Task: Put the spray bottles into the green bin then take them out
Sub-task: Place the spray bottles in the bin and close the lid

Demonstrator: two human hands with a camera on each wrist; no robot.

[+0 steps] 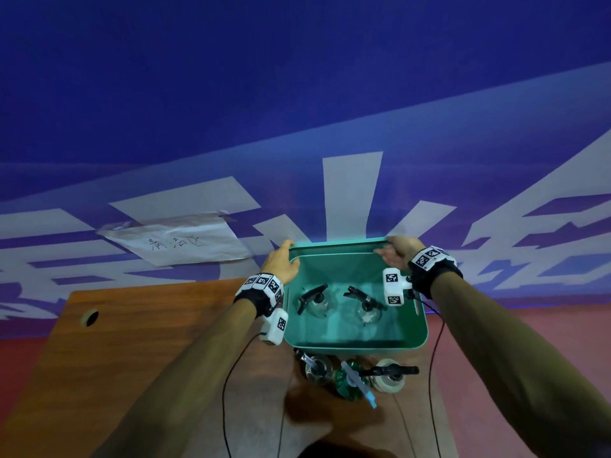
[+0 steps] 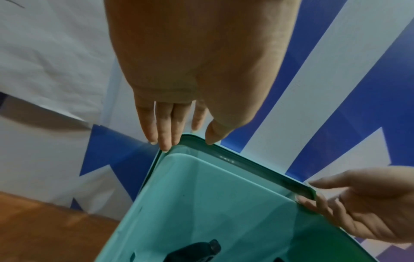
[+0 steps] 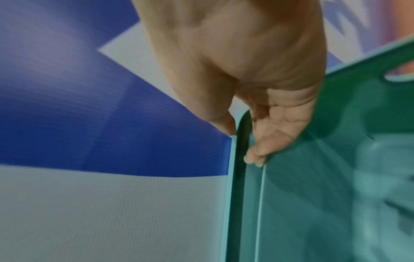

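The green bin (image 1: 337, 244) stands on the wooden table with two clear spray bottles (image 1: 317, 302) (image 1: 367, 309), black triggers up, inside it. Three more bottles, one clear (image 1: 317, 368), one green (image 1: 350, 381) and one pale (image 1: 391, 378), stand outside against its near wall. My left hand (image 1: 281, 259) (image 2: 186, 143) lies on the bin's far left corner, fingers straight down the outside and thumb on the rim (image 2: 246, 164). At the far right corner my right hand (image 1: 395, 252) (image 3: 243, 147) pinches the rim (image 3: 233, 195), thumb outside and fingers inside.
The table (image 1: 148, 358) has a round cable hole (image 1: 90, 317) at its left. A blue and white banner wall rises right behind the bin, with a paper sign (image 1: 178, 241) taped on it. Thin black cables (image 1: 228, 391) hang from both wrists.
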